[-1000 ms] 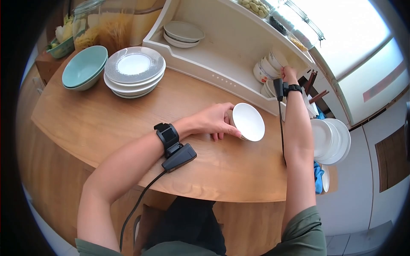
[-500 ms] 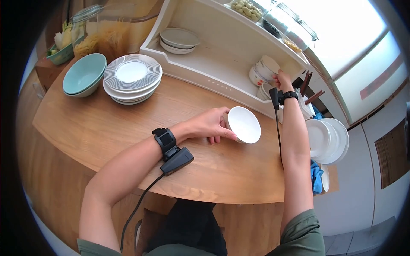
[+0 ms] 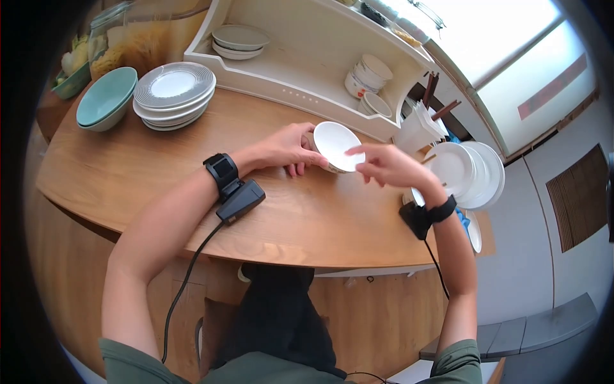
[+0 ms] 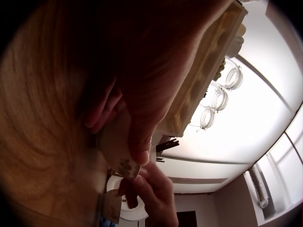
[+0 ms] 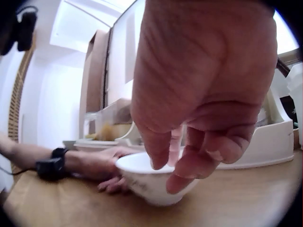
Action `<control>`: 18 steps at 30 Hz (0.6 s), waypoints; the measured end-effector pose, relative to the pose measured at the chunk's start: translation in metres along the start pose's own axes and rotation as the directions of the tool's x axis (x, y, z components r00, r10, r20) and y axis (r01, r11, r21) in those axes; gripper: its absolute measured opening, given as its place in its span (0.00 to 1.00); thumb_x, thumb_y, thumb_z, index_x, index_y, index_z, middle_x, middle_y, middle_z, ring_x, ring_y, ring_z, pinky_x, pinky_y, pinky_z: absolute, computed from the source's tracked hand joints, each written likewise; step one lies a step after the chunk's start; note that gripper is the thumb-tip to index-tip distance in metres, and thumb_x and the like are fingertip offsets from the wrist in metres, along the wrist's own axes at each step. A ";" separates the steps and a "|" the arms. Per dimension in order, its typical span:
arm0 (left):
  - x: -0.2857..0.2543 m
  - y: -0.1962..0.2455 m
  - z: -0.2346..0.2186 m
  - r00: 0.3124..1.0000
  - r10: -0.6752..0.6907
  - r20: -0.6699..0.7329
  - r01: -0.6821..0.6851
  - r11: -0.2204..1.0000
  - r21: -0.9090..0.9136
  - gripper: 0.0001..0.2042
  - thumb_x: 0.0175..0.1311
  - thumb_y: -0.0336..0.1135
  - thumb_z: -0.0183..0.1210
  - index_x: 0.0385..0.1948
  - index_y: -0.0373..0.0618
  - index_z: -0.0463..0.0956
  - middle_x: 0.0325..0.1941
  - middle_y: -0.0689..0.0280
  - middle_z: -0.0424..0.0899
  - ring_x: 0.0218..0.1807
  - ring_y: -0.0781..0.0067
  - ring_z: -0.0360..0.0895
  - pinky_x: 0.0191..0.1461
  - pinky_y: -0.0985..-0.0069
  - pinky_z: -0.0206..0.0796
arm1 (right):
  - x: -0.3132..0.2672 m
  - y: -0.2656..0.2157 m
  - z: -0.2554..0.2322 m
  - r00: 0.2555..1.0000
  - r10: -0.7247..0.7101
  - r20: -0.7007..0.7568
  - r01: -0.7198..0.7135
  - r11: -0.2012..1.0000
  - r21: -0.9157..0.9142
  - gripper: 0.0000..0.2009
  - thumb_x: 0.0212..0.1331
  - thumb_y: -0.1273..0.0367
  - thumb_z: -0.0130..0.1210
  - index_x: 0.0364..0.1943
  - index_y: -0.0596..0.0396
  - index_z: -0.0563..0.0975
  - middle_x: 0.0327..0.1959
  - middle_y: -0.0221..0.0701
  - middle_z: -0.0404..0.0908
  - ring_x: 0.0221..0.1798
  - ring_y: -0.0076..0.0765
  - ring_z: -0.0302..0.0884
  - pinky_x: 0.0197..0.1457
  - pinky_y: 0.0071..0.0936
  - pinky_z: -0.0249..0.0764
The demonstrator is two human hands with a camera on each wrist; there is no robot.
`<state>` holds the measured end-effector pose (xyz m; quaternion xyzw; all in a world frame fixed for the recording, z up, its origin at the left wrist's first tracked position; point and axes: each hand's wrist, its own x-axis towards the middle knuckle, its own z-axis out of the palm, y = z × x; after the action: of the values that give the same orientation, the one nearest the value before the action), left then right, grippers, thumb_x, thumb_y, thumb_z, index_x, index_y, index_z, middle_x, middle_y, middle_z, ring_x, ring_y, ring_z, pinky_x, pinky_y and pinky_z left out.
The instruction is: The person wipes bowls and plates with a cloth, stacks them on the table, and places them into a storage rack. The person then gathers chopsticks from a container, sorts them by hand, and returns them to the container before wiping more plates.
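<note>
A white bowl (image 3: pixel 334 142) with a patterned outer side is tilted close over the table, its hollow facing the head camera. My left hand (image 3: pixel 289 147) grips its left side, thumb along the near side; in the left wrist view the thumb (image 4: pixel 142 142) presses near the pattern. My right hand (image 3: pixel 390 165) is at the bowl's right edge, its fingers loosely bent and slightly blurred. In the right wrist view, the right hand's fingers (image 5: pixel 187 175) overlap the rim. A stack of bowls (image 3: pixel 368 73) stands on the white shelf (image 3: pixel 300 54), a smaller bowl (image 3: pixel 376 104) before it.
Striped plates (image 3: pixel 174 86) and teal bowls (image 3: pixel 107 96) are stacked on the table's left. Shallow dishes (image 3: pixel 240 38) sit at the shelf's left. To the right are a white chopstick holder (image 3: pixel 416 128) and white plates (image 3: pixel 451 165) standing on edge.
My right hand has left the bowl stack on the shelf and come down and toward me to the white bowl. The left hand keeps its grip on it. The head view has shifted.
</note>
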<state>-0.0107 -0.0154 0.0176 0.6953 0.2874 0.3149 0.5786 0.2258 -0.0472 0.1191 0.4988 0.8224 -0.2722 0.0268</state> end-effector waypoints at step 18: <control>-0.006 0.001 -0.001 1.000 -0.003 -0.031 0.002 0.999 -0.047 0.38 0.60 0.41 0.61 0.65 0.35 0.47 0.30 0.61 0.77 0.24 0.77 0.76 0.21 0.81 0.72 | -0.001 0.031 0.009 0.637 -0.500 -0.588 0.295 0.862 -0.413 0.11 0.47 0.84 0.52 0.32 0.56 0.81 0.24 0.33 0.83 0.27 0.30 0.83 0.32 0.25 0.79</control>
<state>-0.0156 -0.0196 0.0180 0.6764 0.2897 0.3315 0.5905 0.2498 -0.0416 0.0986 0.3582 0.8938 0.0478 -0.2656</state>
